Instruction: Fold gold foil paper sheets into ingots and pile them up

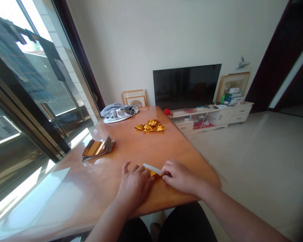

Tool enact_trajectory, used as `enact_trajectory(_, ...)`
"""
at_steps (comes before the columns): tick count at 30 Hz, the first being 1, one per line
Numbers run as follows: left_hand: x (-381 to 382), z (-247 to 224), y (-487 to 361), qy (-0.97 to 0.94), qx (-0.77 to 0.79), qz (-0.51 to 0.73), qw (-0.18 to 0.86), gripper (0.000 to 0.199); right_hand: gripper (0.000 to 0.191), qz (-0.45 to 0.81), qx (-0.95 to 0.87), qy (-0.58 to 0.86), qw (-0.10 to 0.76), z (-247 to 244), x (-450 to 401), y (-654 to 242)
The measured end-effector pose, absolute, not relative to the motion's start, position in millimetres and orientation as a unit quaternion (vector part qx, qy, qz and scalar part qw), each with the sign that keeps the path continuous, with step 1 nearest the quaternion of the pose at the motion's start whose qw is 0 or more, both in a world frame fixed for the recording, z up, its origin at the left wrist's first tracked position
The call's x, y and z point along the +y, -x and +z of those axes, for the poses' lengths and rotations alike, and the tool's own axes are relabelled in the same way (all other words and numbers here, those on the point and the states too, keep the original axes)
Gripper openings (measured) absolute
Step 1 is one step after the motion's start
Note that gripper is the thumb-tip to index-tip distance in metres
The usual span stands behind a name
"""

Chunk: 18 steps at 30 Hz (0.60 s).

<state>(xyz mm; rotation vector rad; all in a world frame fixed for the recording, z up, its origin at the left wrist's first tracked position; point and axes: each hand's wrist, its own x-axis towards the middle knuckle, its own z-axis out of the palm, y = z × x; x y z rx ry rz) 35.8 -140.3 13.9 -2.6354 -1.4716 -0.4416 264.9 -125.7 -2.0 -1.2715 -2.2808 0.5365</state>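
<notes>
Leaning over the near end of a glossy orange-brown wooden table [131, 144], I have both bare hands at a small piece of gold foil paper with a white strip along its far side [153, 169]. It lies on the tabletop between them. My left hand [135, 185] rests palm down over the paper's left part, fingers loosely spread and little finger raised; I cannot tell whether its thumb pinches anything. My right hand [175, 174] has its fingers curled, thumb and forefinger closed on the paper's right end. Farther up the table I see a cluster of shiny, angular gold foil pieces [153, 126]. Off to the left sits a stack of copper-gold foil sheets [94, 148], and beyond it a crumpled grey-and-white cloth [118, 114].
</notes>
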Motion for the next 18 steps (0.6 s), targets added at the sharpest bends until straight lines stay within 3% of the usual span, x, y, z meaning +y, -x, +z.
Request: enact_trajectory(18, -130.4, 8.1, -38.7, 0.832, -0.531, -0.158, 0.005, 0.028, 0.014, 0.167, -0.808, 0.507, 0.249, -5.9, -122.5, -257.1)
